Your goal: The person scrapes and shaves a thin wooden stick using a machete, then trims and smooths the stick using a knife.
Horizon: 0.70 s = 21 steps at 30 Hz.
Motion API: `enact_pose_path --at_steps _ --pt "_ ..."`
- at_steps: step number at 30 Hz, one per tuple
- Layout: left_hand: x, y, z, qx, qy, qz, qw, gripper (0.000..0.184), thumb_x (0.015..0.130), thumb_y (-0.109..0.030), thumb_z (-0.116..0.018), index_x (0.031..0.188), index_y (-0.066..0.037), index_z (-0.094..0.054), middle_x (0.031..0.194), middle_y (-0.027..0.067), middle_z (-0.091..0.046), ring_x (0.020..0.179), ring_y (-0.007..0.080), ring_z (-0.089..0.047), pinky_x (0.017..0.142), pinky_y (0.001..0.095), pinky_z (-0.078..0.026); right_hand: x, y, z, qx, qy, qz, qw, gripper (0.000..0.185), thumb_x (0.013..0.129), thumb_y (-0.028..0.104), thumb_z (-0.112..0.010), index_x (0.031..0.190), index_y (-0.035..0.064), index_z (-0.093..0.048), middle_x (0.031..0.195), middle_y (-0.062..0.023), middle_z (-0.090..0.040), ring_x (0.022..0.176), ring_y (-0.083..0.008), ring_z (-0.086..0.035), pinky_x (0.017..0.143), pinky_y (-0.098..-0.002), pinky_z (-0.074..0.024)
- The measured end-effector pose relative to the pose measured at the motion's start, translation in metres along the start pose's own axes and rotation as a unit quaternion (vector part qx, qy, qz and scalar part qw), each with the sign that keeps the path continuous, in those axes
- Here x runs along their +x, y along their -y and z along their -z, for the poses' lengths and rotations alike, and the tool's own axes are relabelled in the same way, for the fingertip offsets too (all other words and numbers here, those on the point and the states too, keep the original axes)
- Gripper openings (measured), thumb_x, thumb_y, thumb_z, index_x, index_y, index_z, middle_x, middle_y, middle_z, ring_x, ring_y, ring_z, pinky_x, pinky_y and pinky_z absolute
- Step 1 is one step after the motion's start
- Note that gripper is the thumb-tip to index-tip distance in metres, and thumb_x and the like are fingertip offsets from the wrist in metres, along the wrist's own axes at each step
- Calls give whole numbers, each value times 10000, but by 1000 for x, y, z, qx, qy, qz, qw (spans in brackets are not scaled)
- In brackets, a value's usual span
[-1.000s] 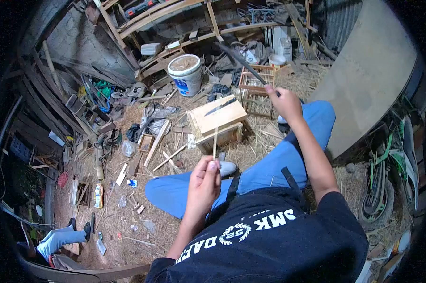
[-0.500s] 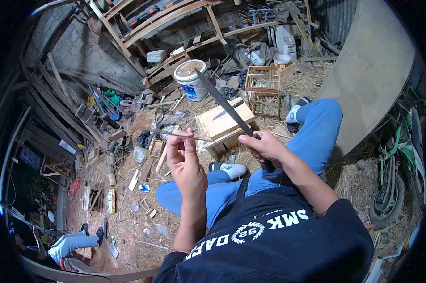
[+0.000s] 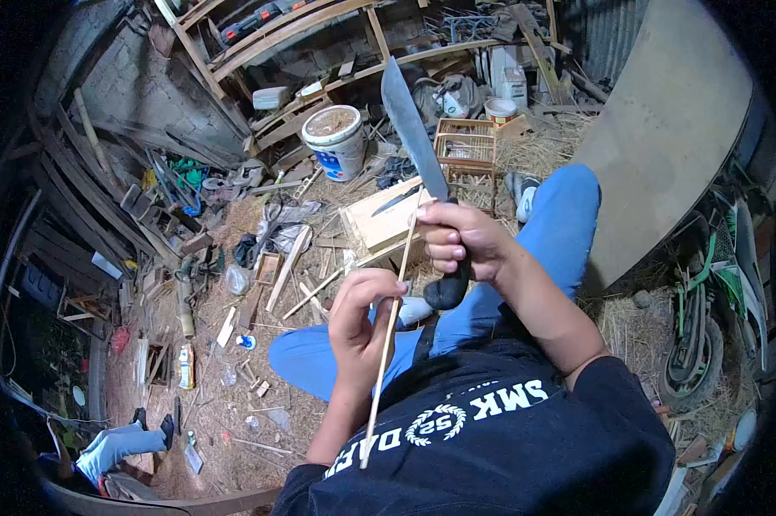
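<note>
My right hand [image 3: 469,241] is closed around the black handle of a machete [image 3: 412,129], its broad blade pointing up and away from me. In my left hand [image 3: 362,318] a thin wooden stick [image 3: 383,370] is pinched between thumb and fingers. The stick slants from my shirt front up to beside the base of the blade, where its upper end lies close to my right thumb; whether they touch I cannot tell. Beyond my hands is a pale wooden block [image 3: 386,225] with a knife [image 3: 396,202] lying on top.
A white bucket [image 3: 336,159] and a wooden cage [image 3: 465,146] stand behind the block. Wood scraps and straw cover the ground [image 3: 233,439]. To the right lean a large board [image 3: 671,129] and a green dirt bike [image 3: 706,301]. Another person's legs [image 3: 121,447] show at lower left.
The machete has turned more upright, and my right hand has risen slightly. My left hand has tilted the stick from nearly level to steep, bringing it beside the blade's base.
</note>
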<state>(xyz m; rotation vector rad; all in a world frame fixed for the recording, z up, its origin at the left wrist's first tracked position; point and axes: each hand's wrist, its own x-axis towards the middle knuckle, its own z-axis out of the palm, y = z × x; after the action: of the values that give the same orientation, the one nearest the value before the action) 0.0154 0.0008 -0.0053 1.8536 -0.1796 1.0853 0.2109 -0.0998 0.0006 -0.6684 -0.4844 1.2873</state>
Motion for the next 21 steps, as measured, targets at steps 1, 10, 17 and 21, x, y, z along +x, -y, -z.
enact_pose_path --at_steps 1,10,17,21 --pt "0 -1 1 2 17 20 1000 165 939 86 -623 1071 -13 -640 1039 117 -637 972 204 -622 869 309 -494 2 4 3 8 -17 -4 1000 129 1026 190 -574 924 113 -561 550 102 -386 405 -27 -399 403 -251 -399" --pt "10 -7 17 -309 122 423 843 452 1106 -417 -412 1254 -8 -536 863 101 -642 691 117 -586 649 248 -496 -4 48 2 -219 -193 160 943 129 931 149 -653 846 78 -586 579 50 -471 435 -55 -442 422 -271 -407" --pt "8 6 -4 -265 133 427 854 290 1126 -347 -406 1037 -91 -510 653 -50 -380 508 37 -330 426 219 -253 -12 49 0 -300 -211 218 905 283 1006 317 -607 867 73 -569 554 31 -452 401 -63 -400 401 -253 -364" --pt "8 10 -9 -240 86 418 872 284 1122 -366 -415 1037 -115 -518 666 -62 -410 502 31 -327 426 212 -253 -15 34 20 -336 -166 194 907 444 1045 459 -533 842 65 -555 546 20 -466 383 -58 -394 379 -224 -334"
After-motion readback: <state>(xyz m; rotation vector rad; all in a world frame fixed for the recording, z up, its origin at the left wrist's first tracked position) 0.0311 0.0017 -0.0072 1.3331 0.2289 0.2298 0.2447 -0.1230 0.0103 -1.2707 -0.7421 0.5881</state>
